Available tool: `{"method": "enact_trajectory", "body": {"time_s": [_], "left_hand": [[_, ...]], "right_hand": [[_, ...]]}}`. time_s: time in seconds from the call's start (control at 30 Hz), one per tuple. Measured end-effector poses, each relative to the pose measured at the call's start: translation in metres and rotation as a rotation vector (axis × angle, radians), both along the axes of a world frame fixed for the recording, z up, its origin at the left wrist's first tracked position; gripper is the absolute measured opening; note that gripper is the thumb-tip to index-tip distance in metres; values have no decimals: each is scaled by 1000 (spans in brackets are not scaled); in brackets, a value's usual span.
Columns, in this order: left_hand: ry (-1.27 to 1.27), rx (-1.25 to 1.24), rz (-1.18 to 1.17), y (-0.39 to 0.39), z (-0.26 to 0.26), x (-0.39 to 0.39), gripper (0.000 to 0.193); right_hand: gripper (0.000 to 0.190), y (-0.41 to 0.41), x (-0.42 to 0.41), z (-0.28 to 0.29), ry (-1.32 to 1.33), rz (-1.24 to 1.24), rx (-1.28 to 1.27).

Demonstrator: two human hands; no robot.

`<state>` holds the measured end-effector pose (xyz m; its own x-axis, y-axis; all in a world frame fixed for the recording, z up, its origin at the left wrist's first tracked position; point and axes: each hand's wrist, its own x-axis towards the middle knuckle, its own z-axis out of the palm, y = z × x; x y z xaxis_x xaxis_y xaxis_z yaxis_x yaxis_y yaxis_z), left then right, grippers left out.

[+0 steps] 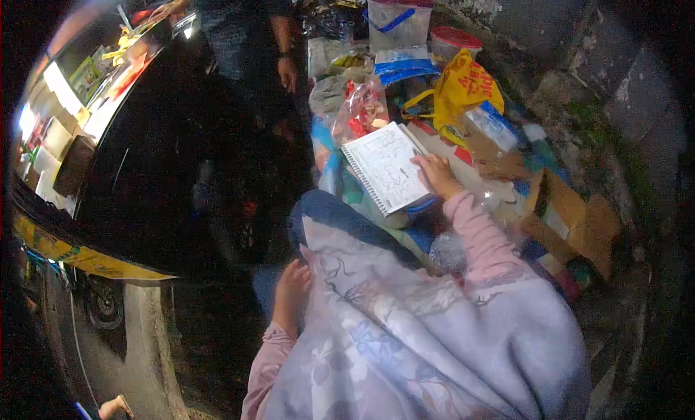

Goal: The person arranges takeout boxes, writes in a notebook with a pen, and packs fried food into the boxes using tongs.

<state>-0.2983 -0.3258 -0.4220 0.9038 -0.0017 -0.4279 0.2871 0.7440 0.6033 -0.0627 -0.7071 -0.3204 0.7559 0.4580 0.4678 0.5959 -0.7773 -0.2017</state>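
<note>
A spiral-bound notebook [384, 169] with handwriting on its page lies tilted on a cluttered surface before me. My right hand [437, 175] rests at the notebook's right edge with a thin pen [416, 151] between the fingers. Down at my left thigh, my left hand [295, 283] is loosely curled beside the edge of my light patterned cloth [374, 333]; whether it grips the cloth cannot be told. A clear plastic bag with red contents [362, 113] touches the area just beyond the notebook, and a yellow plastic bag [468, 89] lies farther right.
Beyond stand a clear bucket with a red lid [399, 24] and a red-lidded tub [456, 40]. An open cardboard box [575, 216] is at right, near a stone wall [624, 78]. Another person's hand [288, 74] hangs at upper left, near a lit stall counter [117, 97].
</note>
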Motion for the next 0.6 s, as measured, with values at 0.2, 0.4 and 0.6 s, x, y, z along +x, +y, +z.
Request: {"method": "enact_trajectory", "body": {"time_s": [0.2,0.4,0.6], "left_hand": [[34,20,66,-6,12,-3,34],[36,-23,37,-1,-2,1,35],[9,30,40,-7,12,-4,36]], "right_hand": [[18,6,-19,8,55,51,-158],[20,-6,-14,3,62,-167,-66],[20,2,22,-4,123,-4,206]]}}
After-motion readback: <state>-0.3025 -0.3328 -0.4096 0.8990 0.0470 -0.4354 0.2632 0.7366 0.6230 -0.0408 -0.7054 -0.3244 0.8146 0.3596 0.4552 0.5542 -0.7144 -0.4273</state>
